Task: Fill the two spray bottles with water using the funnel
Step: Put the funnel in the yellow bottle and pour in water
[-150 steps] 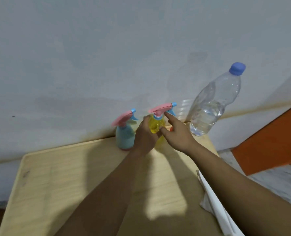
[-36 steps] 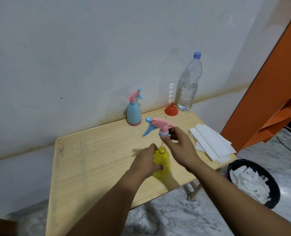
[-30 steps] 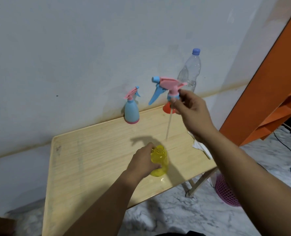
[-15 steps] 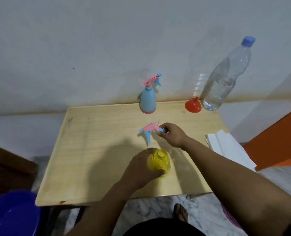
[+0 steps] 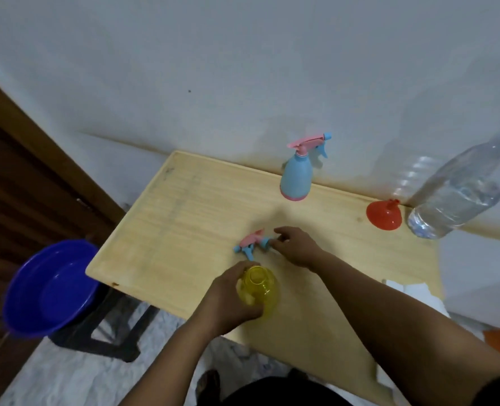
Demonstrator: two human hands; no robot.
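The left hand (image 5: 228,300) comes up from the lower edge of the view with the forearm slanting up and to the right, and its fingers (image 5: 243,269) are curled round the left side of the yellow spray bottle (image 5: 259,288), which stands upright on the wooden tabletop (image 5: 184,218) with its neck open and uncapped; the grip is closed on the bottle's body, thumb toward the near side. The right hand (image 5: 297,247) reaches in from the lower right, the forearm long and nearly straight across the tabletop, wrist low, palm down; its fingers are loosely bent at the blue collar of the pink and blue trigger sprayer head (image 5: 251,244), which lies on its side on the tabletop just beyond the left hand's fingers; whether they pinch the collar or only touch it cannot be told through the blur. Farther beyond the right hand's fingers, near the wall, stands the blue spray bottle (image 5: 297,178), upright with its pink trigger head on; well to the right of those fingers the red funnel (image 5: 383,215) sits mouth down on the tabletop, just beside the clear plastic water bottle (image 5: 459,194), partly filled. Behind the right forearm, at the tabletop's right edge, lies white paper (image 5: 410,290); far to the left of the left hand, off the tabletop, a blue basin (image 5: 49,288) rests on a dark stool (image 5: 108,332).
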